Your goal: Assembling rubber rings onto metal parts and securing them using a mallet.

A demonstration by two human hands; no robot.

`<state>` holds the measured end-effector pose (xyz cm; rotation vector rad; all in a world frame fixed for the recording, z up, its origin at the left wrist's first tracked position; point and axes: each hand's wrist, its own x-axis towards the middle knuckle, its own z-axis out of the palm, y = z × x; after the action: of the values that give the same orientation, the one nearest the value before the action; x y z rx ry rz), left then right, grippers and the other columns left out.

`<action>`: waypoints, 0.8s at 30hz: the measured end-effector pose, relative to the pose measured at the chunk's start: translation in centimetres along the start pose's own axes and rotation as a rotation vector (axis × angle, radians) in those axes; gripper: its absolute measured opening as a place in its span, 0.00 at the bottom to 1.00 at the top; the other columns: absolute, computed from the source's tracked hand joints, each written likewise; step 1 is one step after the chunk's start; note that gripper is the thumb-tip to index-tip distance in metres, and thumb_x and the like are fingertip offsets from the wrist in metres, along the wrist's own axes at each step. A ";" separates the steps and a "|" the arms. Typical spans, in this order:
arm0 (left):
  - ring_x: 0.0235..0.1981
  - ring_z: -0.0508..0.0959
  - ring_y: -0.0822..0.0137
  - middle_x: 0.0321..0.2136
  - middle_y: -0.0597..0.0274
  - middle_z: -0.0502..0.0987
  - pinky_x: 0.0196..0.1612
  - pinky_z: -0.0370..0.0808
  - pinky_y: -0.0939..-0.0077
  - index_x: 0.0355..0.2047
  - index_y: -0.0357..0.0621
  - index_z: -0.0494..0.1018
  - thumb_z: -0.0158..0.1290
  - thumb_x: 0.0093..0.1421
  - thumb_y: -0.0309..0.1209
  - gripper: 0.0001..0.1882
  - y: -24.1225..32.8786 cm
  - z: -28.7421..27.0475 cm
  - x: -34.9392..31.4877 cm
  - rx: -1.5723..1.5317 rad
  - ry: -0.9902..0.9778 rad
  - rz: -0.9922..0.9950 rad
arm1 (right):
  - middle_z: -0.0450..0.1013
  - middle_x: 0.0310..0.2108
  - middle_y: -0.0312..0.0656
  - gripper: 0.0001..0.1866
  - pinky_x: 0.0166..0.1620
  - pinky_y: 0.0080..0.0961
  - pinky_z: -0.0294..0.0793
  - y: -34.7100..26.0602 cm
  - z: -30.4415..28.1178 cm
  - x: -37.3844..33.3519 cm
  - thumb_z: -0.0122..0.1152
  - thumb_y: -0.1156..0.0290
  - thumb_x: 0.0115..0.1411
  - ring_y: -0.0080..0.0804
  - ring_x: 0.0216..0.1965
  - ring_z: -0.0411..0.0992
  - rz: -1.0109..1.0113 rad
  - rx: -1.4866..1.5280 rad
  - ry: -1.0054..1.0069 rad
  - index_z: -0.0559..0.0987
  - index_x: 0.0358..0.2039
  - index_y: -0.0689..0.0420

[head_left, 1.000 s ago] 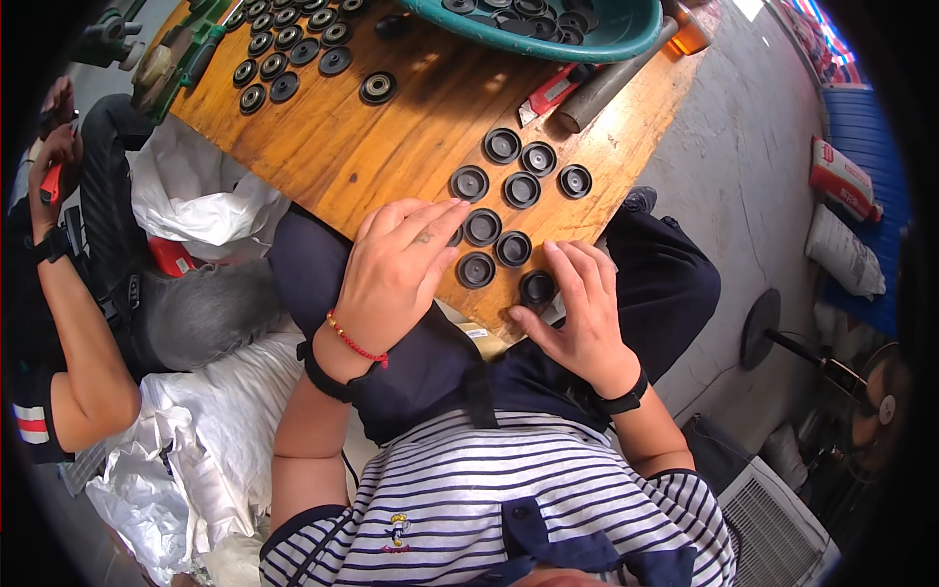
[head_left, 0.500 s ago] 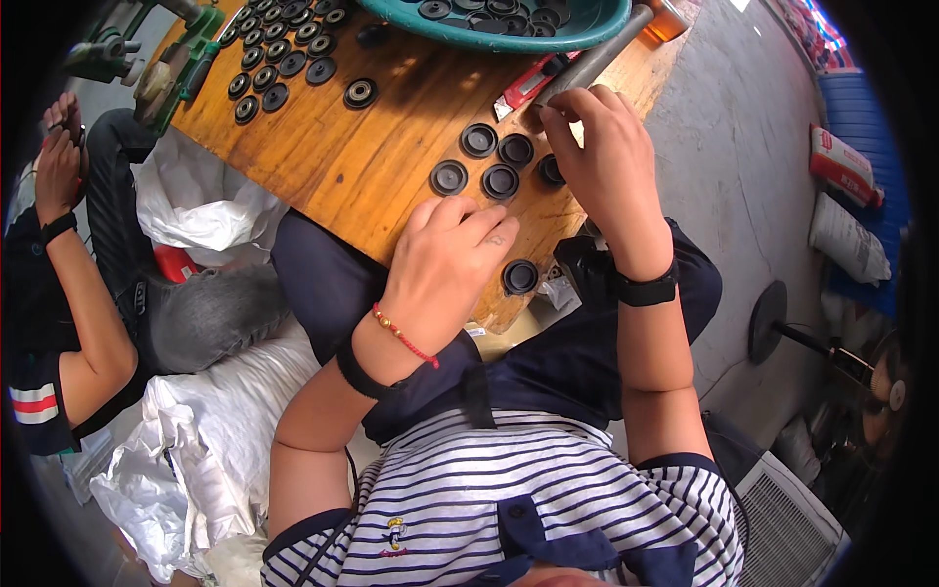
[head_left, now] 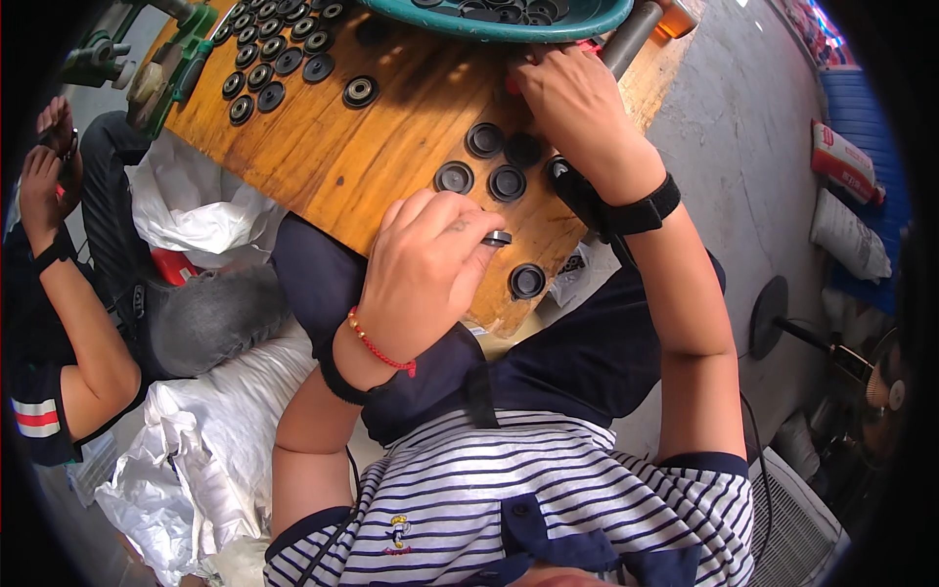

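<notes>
My left hand (head_left: 425, 249) pinches a small black disc (head_left: 497, 238), seen nearly edge-on, between thumb and fingers above the wooden table's near corner. My right hand (head_left: 567, 103) reaches to the rim of the green basin, its fingers closed on a red utility knife (head_left: 514, 85); most of the knife is hidden beneath the hand. Between my hands lie several black round discs with raised rims (head_left: 507, 183), one of them in shadow. One more black disc (head_left: 526, 282) rests near the table's front corner.
The green basin (head_left: 548, 29) holds many black discs. Rows of black discs with metal centres (head_left: 259, 75) cover the table's far left. A grey metal bar (head_left: 631, 39) lies beside the basin. A green clamp-like tool (head_left: 176, 78) stands at the left, near another person's hands (head_left: 49, 166).
My right hand has moved forward from beside the discs onto the utility knife, which has shifted slightly. My left hand has drawn back toward me, lifting a black disc.
</notes>
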<state>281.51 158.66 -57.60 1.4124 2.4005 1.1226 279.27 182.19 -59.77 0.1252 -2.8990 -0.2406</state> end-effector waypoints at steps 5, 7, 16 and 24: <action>0.26 0.74 0.76 0.24 0.67 0.75 0.31 0.70 0.81 0.37 0.37 0.74 0.54 0.60 0.25 0.05 0.1 -0.4 -4.5 -0.794 0.083 -0.525 | 0.73 0.38 0.43 0.13 0.45 0.34 0.72 -0.6 -2.9 -0.7 0.65 0.75 0.47 0.40 0.42 0.72 -0.247 0.221 0.283 0.75 0.35 0.57; 0.24 0.70 0.83 0.21 0.71 0.72 0.28 0.68 0.86 0.34 0.38 0.72 0.52 0.63 0.29 0.06 1.0 -1.0 -5.4 -0.985 0.084 -0.606 | 0.72 0.40 0.45 0.15 0.44 0.34 0.76 -2.8 -5.6 -3.2 0.67 0.75 0.45 0.42 0.43 0.74 -0.265 0.425 0.502 0.70 0.31 0.60; 0.17 0.60 0.82 0.17 0.72 0.65 0.21 0.57 0.87 0.23 0.42 0.67 0.47 0.63 0.32 0.11 3.1 2.1 -7.4 -1.443 -0.059 -0.902 | 0.72 0.33 0.49 0.28 0.27 0.28 0.72 -11.0 -6.5 -18.8 0.69 0.78 0.50 0.39 0.26 0.73 0.081 1.129 0.283 0.67 0.50 0.62; 0.17 0.62 0.84 0.14 0.73 0.66 0.20 0.58 0.85 0.23 0.39 0.69 0.47 0.63 0.31 0.12 5.1 2.4 -6.6 -1.219 -0.129 -0.794 | 0.70 0.31 0.45 0.29 0.25 0.27 0.69 -11.7 -6.3 -20.6 0.64 0.64 0.54 0.36 0.24 0.69 0.022 1.001 0.286 0.72 0.53 0.67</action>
<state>289.84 156.11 -57.50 0.1066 1.3390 1.6213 301.52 171.85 -60.31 0.2570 -2.4461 1.1341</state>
